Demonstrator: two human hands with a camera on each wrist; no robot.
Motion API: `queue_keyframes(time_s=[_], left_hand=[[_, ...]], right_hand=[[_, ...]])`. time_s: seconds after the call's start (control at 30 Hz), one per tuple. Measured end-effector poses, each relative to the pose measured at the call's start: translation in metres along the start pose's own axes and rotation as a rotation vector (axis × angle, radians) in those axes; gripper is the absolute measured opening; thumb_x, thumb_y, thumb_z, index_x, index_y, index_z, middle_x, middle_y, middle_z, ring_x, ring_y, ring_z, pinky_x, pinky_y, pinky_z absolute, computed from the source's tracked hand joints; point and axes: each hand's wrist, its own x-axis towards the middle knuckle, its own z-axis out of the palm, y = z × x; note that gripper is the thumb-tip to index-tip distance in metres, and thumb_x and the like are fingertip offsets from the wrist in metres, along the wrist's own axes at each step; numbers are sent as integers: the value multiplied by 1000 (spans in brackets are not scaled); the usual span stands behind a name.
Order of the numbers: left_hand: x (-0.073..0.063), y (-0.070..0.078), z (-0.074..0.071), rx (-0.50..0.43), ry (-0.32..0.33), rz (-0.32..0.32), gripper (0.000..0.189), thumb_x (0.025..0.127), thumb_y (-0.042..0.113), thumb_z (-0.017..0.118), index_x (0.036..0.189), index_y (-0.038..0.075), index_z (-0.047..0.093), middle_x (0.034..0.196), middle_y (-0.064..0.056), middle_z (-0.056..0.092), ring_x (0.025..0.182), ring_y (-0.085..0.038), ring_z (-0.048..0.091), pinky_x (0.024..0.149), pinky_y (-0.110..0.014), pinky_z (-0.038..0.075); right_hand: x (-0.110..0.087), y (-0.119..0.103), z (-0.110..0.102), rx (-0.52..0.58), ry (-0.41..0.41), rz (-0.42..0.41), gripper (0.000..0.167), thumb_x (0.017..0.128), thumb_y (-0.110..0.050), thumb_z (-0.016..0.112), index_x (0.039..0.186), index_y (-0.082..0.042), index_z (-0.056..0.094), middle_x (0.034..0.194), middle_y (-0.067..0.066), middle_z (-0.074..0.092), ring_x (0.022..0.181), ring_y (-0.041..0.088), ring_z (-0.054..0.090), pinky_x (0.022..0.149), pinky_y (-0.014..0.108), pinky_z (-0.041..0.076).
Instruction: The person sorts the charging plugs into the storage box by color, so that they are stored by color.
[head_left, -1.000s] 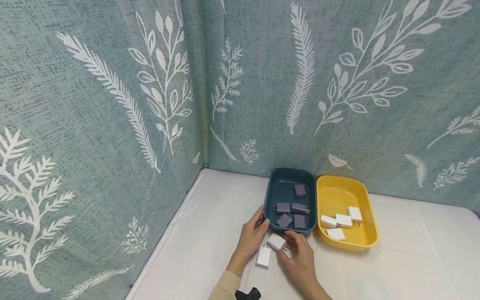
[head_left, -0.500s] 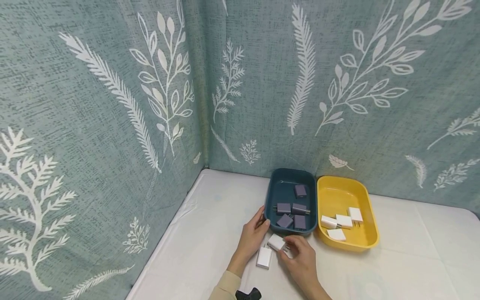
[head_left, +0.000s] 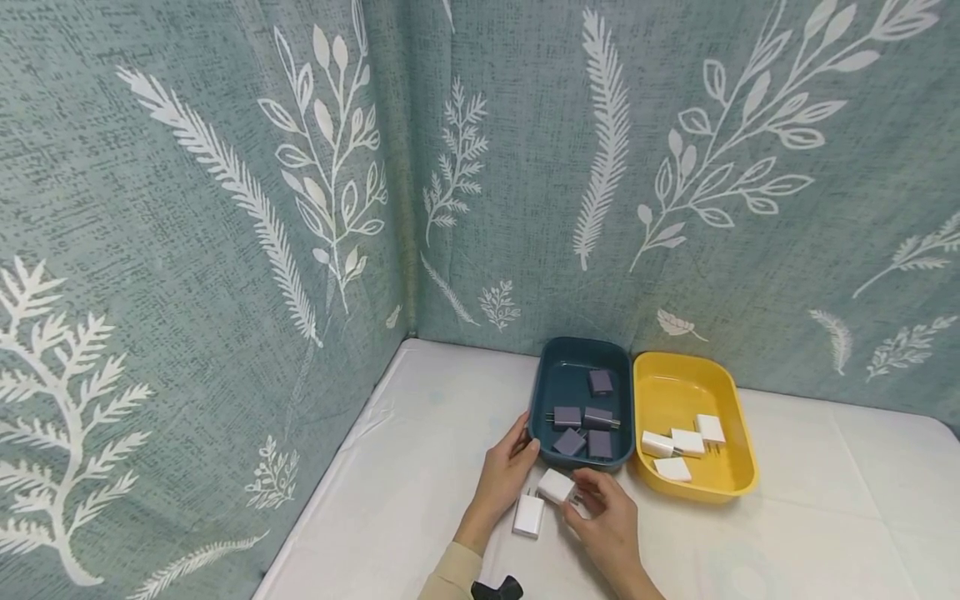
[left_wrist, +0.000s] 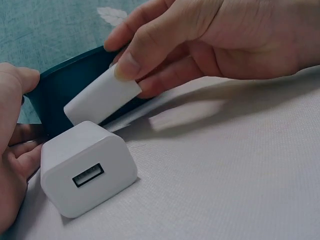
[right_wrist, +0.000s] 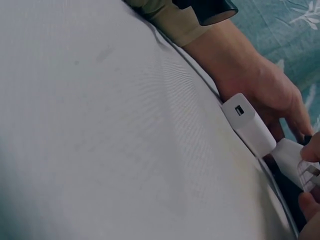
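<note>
My left hand (head_left: 504, 468) grips the near-left corner of a dark blue bin (head_left: 546, 392), its thumb at the rim in the left wrist view. Between the thumb and fingers of my right hand (head_left: 604, 521) is a white USB charger (left_wrist: 102, 95), pinched just in front of that bin and tilted. Its metal prongs (right_wrist: 313, 171) show in the right wrist view, beside my fingertips. A second white charger (head_left: 528, 515) lies on the table between my hands, its USB port facing me. Several dark purple chargers (head_left: 599, 443) lie inside the blue bin.
A yellow bin (head_left: 738, 433) stands against the blue one on the right, holding several white chargers (head_left: 687, 442). Both sit on a white-covered table (head_left: 825, 500). Patterned green curtains (head_left: 525, 167) hang behind the table and along its left side.
My right hand has shifted slightly right and down, and the pinched charger has moved a little with it. The left hand and both bins stay in place.
</note>
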Motion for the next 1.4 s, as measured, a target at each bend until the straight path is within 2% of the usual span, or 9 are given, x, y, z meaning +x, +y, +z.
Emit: queue_keyframes(time_s=[0.37,0.63,0.97,1.03,1.1,1.23,1.33,1.4], left_hand=[[0,0,-1,-13,-8,-22,54,100,39,53,150,28,38,145,-6,53,133,-20,52,109,-30,46],[0,-1,0,0,-6,-27,54,100,40,53,150,28,38,146,-6,52,134,-19,52,109,-31,46],[1,0,0,-12,-5,-11,54,100,36,54,150,26,39,144,-11,54,132,-24,53,108,-34,48],[0,4,-1,-23,-4,-9,53,100,33,54,150,23,39,144,-13,53,132,-27,53,108,-37,47],[-4,15,-3,-23,-9,-15,53,100,29,54,150,19,38,144,-16,52,132,-29,52,108,-38,46],[-3,14,-3,-18,-6,-20,54,100,30,54,150,20,39,145,-15,51,133,-28,52,109,-38,46],[-1,7,0,-17,5,-16,54,100,33,54,150,23,39,145,-12,52,133,-26,52,109,-36,46],[-4,15,-1,-23,6,-20,53,100,29,54,150,19,38,145,-15,51,133,-28,52,109,-37,46]], right_hand=[[-3,0,-1,-5,-28,-60,41,61,12,81,97,-6,71,98,-2,67,93,3,64,87,15,56],[-5,-4,-6,24,1,-74,44,59,15,81,97,-4,71,99,1,68,92,3,64,85,18,58],[-6,-8,-18,83,-10,-18,46,60,17,80,100,-3,70,102,4,68,94,2,63,87,18,58],[-7,-9,-20,113,-6,-16,46,60,18,80,100,-3,70,102,5,68,94,2,63,86,19,58],[-6,-9,-21,131,-2,-30,46,60,20,79,99,-4,70,101,5,68,94,1,63,86,19,58],[-6,-7,-23,148,2,-66,46,59,21,79,98,-2,69,101,6,67,93,0,63,85,19,58],[-6,-4,-25,142,16,-73,46,58,22,78,97,0,69,100,7,67,93,-1,63,84,19,59],[-6,-2,-26,140,25,-76,45,58,22,78,97,1,68,99,7,67,92,0,63,84,19,59]])
